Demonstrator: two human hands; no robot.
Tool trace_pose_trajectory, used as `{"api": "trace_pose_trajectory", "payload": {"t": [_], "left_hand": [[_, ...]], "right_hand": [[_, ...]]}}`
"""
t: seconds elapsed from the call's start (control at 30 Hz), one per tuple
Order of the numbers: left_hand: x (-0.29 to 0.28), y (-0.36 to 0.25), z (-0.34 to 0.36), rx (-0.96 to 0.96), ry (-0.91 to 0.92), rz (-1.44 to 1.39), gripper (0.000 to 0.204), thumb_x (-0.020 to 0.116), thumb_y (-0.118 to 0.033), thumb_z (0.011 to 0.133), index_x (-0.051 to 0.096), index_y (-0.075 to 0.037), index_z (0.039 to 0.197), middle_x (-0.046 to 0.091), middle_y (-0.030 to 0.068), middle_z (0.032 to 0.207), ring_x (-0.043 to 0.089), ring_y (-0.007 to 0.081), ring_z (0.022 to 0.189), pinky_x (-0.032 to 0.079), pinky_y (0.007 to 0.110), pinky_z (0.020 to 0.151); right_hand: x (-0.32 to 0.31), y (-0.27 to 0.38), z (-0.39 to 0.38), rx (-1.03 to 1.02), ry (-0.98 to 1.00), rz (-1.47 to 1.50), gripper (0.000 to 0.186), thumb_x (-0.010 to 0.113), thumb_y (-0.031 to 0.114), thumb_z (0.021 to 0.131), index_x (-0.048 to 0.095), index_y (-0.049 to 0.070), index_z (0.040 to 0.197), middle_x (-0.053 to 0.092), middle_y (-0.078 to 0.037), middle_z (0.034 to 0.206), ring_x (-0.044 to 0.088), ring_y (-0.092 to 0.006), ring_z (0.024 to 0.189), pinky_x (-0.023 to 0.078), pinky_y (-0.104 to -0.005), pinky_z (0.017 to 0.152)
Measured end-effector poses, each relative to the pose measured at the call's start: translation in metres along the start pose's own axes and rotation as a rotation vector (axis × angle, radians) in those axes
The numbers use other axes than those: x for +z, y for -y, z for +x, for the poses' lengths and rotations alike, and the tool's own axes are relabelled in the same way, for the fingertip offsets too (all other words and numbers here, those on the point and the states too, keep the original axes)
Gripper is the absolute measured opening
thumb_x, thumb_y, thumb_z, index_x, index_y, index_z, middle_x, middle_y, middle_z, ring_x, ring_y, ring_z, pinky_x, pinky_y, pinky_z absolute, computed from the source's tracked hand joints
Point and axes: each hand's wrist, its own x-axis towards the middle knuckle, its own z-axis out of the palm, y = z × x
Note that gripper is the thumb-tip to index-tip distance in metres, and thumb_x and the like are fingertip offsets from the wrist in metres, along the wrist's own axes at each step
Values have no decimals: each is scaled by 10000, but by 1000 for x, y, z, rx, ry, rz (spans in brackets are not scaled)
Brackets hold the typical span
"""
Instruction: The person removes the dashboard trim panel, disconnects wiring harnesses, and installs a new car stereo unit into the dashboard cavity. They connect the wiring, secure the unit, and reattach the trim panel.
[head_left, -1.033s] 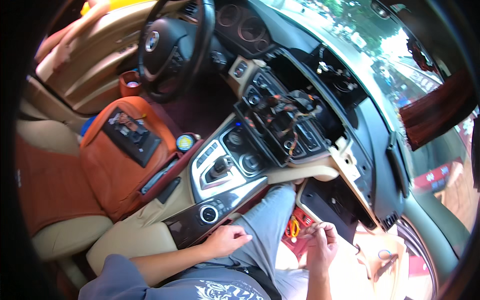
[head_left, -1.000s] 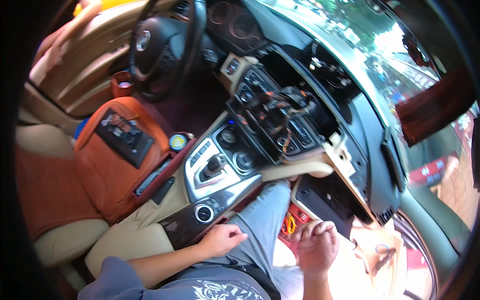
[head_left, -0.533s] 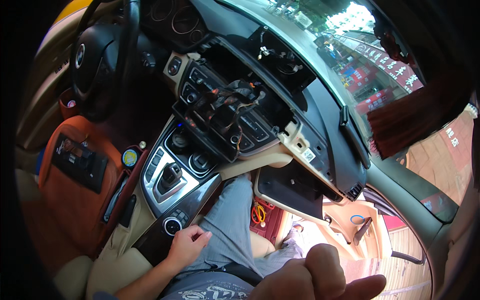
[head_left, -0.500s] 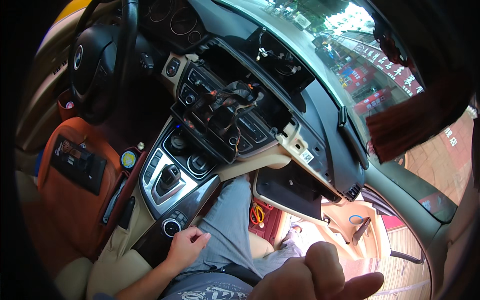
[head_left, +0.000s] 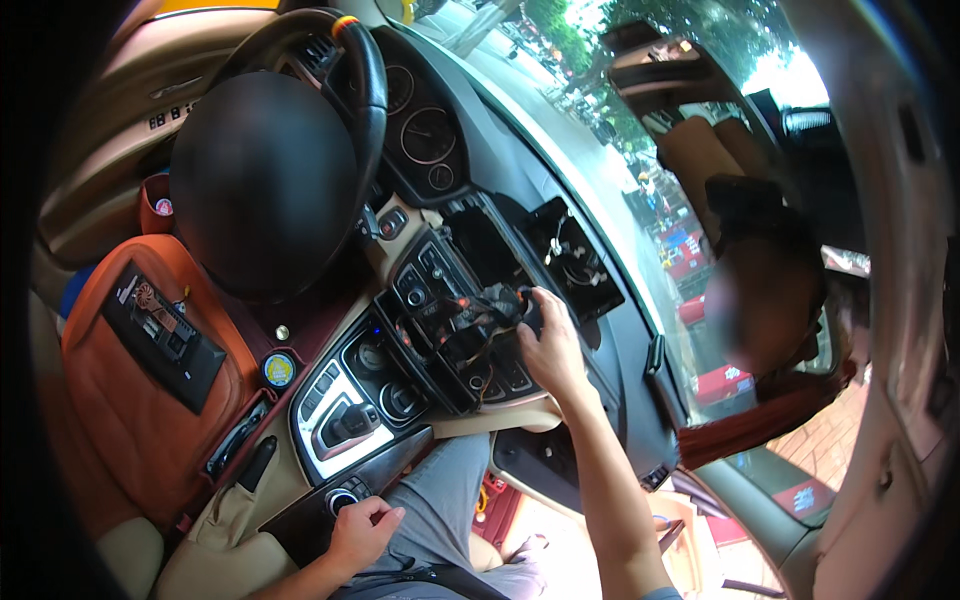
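Observation:
My right hand (head_left: 552, 345) reaches up to the centre dashboard, its fingers closed round the end of a dark taped wiring harness (head_left: 492, 303). That bundle lies across the front of the centre control panel (head_left: 425, 285), below an opening in the dash (head_left: 485, 240). My left hand (head_left: 362, 535) rests low by the centre console, beside the round control knob (head_left: 340, 500) and over my thigh. Its fingers are curled in, with the thumb toward the right, and nothing shows in them.
The gear lever (head_left: 355, 420) stands on the silver console. A black flat unit with a fan (head_left: 165, 330) lies on the orange-brown seat (head_left: 90, 380). The steering wheel (head_left: 372, 110) is at upper left. Loose connectors hang at a dark recess (head_left: 575, 255) on the dash top.
My right hand has gone from the lower foreground up to the dashboard and taken hold of the harness. My left hand stays by the knob. The view has shifted, showing more of the steering wheel.

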Motion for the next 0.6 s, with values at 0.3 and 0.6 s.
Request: {"api": "trace_pose_trajectory", "payload": {"t": [0.3, 0.6], "left_hand": [[-6, -3, 3, 43, -53, 20, 257, 766, -232, 919, 713, 3, 828, 667, 70, 663, 591, 121, 588, 474, 300, 579], [-11, -5, 7, 68, -78, 30, 259, 773, -216, 907, 683, 2, 800, 646, 139, 673, 623, 248, 583, 478, 343, 561]], "right_hand": [[40, 9, 31, -25, 160, -170, 563, 590, -4, 795, 590, 62, 1354, 615, -191, 1334, 650, -417, 1075, 517, -462, 951], [38, 13, 10, 38, -91, -17, 468, 670, -34, 729, 595, 49, 1184, 553, -194, 1244, 638, -422, 1065, 541, -460, 891]]}}
